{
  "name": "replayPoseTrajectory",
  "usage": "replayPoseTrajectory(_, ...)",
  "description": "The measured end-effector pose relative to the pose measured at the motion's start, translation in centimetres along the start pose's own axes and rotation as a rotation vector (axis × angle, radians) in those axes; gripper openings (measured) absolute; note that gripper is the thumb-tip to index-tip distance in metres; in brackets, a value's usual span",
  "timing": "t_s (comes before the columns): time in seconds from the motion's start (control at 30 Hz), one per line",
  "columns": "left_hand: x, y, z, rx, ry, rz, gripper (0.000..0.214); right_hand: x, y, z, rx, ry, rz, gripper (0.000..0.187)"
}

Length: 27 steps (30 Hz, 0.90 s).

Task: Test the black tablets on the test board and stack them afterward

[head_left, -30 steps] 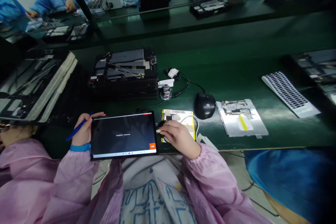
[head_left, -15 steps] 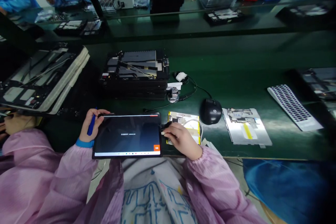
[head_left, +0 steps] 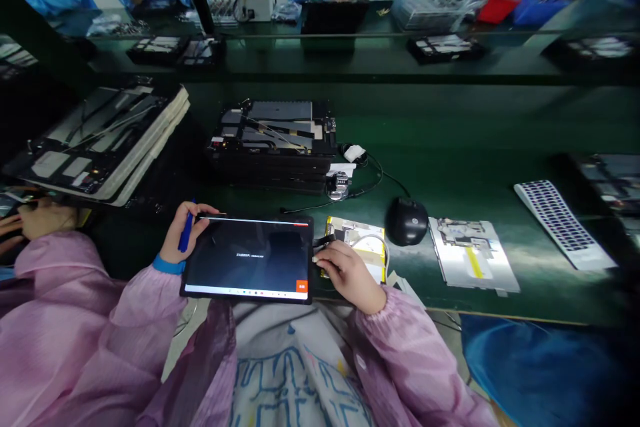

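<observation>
Tablet (head_left: 247,260) is laid flat on the desk (head_left: 450,127), directly in front of the person. Screen is lit: dark page, one line of text too small to read, orange button at lower right. Hands are well apart, one on each side of it. Left hand (head_left: 179,239) is closed on a blue pen (head_left: 187,235), with its fingers at the tablet's top edge. Right hand (head_left: 347,277) is at the right edge, beside a black cable (head_left: 324,240) that is seen leading to the tablet's side; whether it is clamped on the cable cannot be told.

Status as judged: this unit is closed up and powered. Not closed up: a stack of opened tablets (head_left: 273,147) behind it, with wiring exposed, and an opened unit (head_left: 95,140) at far left. A yellow-taped flat pack (head_left: 355,233) is lying just beyond the right hand.
</observation>
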State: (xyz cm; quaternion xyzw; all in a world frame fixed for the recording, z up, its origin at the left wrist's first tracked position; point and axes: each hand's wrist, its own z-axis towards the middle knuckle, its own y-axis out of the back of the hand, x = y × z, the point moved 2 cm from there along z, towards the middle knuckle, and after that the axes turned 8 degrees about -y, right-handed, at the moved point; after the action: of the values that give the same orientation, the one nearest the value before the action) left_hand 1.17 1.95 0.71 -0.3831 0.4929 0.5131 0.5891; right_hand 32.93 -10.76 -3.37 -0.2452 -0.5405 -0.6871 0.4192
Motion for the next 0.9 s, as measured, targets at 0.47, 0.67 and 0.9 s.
replayPoseTrajectory(0.47,-1.1,0.4,0.4,-0.009,0.017,0.043,0.034,1.3,0.9,0.0,0.026,0.058,-0.041,0.016)
replayPoseTrajectory(0.67,-1.2,-0.3,0.3,-0.017,0.038,-0.095,0.031,1.5,2.1,0.3,-0.004,0.029,-0.072,0.016)
replayPoseTrajectory(0.9,0.5,-0.6,0.6,-0.042,0.223,-0.283,0.038,1.2,1.3,0.4,0.065,0.045,-0.196,0.009)
